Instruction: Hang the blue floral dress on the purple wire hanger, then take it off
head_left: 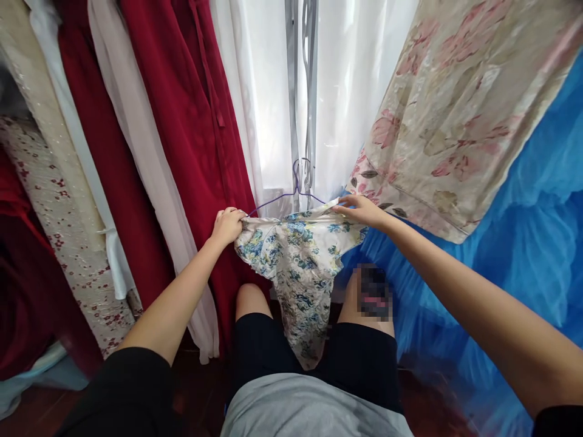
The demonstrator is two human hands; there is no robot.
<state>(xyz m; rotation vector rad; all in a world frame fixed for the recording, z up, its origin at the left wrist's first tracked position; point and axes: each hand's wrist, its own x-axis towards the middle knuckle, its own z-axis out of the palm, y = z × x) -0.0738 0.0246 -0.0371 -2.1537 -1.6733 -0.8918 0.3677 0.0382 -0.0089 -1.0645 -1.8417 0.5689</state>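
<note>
**Cream cloth garment printed with blue flowers [306, 258] spread between two hands at a thin, purple, wire-like hanger [297, 189]**

In the head view, the only one, the hanger is the landmark. The garment hangs directly below it, top edge drawn out sideways and lower end narrowing to a point between the knees. The bare left hand [229, 226] is at the hanger's left end, fingers bent over the garment's corner; its thumb is hidden. The bare right hand [359, 209] is at the hanger's right end, pinching the garment's pale upper edge between thumb and fingers. How far the hanger's arms reach inside the cloth cannot be told.

Left of the hanger falls a long, deep-red cloth dress [168, 103]; behind it, sheer white fabric [268, 85]. Above and to its right is a beige cloth piece with pink flowers [455, 115], and lower right lies bright-blue gauzy tulle [523, 267].

The step in hand seems to be fitting or straightening the garment on the hanger. The next move, as judged here, calls for even tension from both hands and for lining up each upper corner with its hanger arm, without tugging the cloth off.
</note>
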